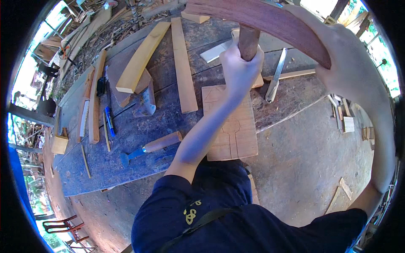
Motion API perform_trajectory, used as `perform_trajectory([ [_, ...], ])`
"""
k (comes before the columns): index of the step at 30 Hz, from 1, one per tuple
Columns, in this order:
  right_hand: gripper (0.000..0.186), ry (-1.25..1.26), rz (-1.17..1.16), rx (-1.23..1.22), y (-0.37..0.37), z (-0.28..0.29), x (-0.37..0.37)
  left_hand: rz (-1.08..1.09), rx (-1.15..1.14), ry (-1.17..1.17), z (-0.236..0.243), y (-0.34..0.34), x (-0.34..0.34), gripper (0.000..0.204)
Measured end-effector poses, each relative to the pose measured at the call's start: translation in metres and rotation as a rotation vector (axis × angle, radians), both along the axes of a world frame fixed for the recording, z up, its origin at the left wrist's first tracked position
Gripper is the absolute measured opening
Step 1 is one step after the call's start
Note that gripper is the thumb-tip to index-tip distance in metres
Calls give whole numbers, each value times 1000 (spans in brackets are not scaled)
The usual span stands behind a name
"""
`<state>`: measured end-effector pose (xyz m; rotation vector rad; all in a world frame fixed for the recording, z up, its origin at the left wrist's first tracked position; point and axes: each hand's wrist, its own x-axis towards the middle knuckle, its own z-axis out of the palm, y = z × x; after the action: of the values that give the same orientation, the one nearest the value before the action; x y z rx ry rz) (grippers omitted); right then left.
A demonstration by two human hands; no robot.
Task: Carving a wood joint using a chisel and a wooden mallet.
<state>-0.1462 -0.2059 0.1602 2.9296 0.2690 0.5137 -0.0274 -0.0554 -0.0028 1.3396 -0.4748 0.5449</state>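
Here two hands work: left hand [239, 69] fists one upright post [248, 41]; right hand [337, 55] clasps one curved rail [270, 19] running left-right.

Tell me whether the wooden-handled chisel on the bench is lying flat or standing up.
Lying flat. The chisel rests on its side on the workbench, handle toward the marked board, untouched by either hand.
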Motion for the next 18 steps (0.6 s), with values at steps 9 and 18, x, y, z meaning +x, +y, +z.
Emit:
perform_trajectory([
  [9,87,139,10,185,23,-7,6,-10,14,51,1,1,0,12],
  [18,85,-167,-200,42,5,17,4,0,31,25,3,3,-2,13],
])
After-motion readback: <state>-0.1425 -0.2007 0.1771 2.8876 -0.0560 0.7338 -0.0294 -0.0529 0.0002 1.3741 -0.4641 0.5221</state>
